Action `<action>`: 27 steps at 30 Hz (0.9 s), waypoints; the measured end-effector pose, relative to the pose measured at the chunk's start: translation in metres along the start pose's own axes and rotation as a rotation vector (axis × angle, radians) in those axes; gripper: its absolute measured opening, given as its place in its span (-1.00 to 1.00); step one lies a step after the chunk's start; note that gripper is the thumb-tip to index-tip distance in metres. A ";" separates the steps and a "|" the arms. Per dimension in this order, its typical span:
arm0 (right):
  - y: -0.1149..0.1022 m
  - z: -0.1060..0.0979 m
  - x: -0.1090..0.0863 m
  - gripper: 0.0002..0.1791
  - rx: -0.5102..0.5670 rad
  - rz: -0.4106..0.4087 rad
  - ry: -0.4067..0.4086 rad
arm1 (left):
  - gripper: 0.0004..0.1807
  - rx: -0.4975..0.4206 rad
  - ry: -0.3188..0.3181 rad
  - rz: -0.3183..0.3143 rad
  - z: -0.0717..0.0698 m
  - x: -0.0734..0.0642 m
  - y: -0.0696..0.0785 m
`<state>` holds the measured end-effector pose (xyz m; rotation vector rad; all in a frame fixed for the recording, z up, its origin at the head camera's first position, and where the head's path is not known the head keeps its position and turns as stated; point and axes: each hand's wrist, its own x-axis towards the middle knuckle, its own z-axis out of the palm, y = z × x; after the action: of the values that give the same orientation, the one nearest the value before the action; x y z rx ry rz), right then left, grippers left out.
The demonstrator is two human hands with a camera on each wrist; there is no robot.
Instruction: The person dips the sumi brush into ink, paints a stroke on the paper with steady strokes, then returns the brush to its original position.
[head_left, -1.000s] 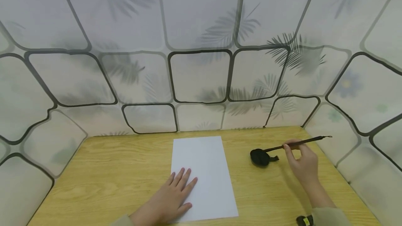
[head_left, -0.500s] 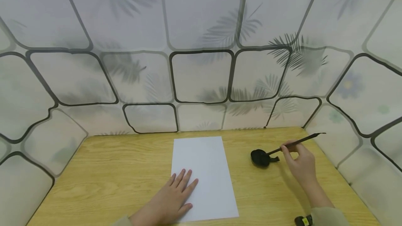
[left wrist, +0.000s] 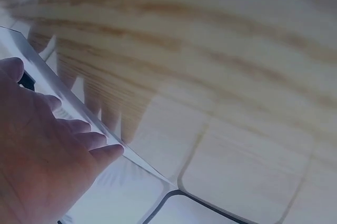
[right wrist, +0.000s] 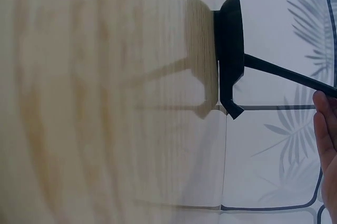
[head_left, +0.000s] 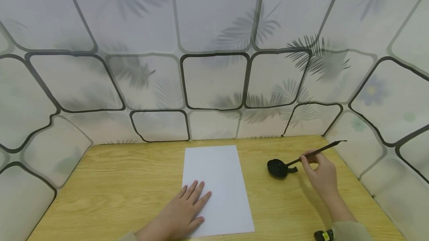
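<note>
My left hand (head_left: 181,211) lies with its fingers spread on the lower left part of a white sheet of paper (head_left: 221,181). In the left wrist view its fingers rest along the sheet. To the right, my right hand (head_left: 321,176) pinches a dark writing brush (head_left: 313,154) by the middle of its handle. The brush slants, its loop end up and to the right. Its lower end is in a small black ink dish (head_left: 277,168), so the tip is hidden. In the right wrist view the dish (right wrist: 229,40) shows from the side, with a short bent handle.
A yellow wood-grain table (head_left: 134,181) bears everything. Patterned white cloth (head_left: 214,84) with dark outlines and leaf prints walls in the back and sides. A black strap with a yellow mark (head_left: 323,235) is at the right wrist. The dish stands right of the paper.
My right hand has shifted slightly left, and the brush has tilted a little steeper within the dish. The left hand and the paper have stayed in place.
</note>
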<state>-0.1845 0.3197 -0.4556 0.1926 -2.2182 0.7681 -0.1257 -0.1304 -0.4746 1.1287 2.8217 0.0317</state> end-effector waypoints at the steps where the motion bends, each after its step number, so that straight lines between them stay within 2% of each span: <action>1: 0.000 0.000 0.000 -0.86 -0.003 0.002 0.000 | -0.26 0.003 -0.004 0.000 0.000 -0.001 0.000; 8: -0.002 -0.001 0.001 -0.86 -0.013 0.008 0.000 | -0.27 0.020 0.008 0.024 0.002 -0.007 -0.004; 19: -0.003 0.001 0.001 -0.87 0.028 -0.037 0.064 | -0.27 0.161 0.081 0.071 0.010 -0.015 -0.008; 23: -0.001 -0.001 0.002 -0.87 0.035 -0.046 0.087 | -0.27 0.167 0.097 0.071 0.010 -0.016 -0.007; 27: 0.001 -0.005 0.003 -0.87 0.028 -0.036 0.105 | -0.25 0.144 0.081 0.062 0.009 -0.016 -0.007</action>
<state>-0.1845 0.3238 -0.4516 0.2010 -2.1008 0.7720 -0.1179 -0.1468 -0.4822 1.2727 2.8991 -0.1256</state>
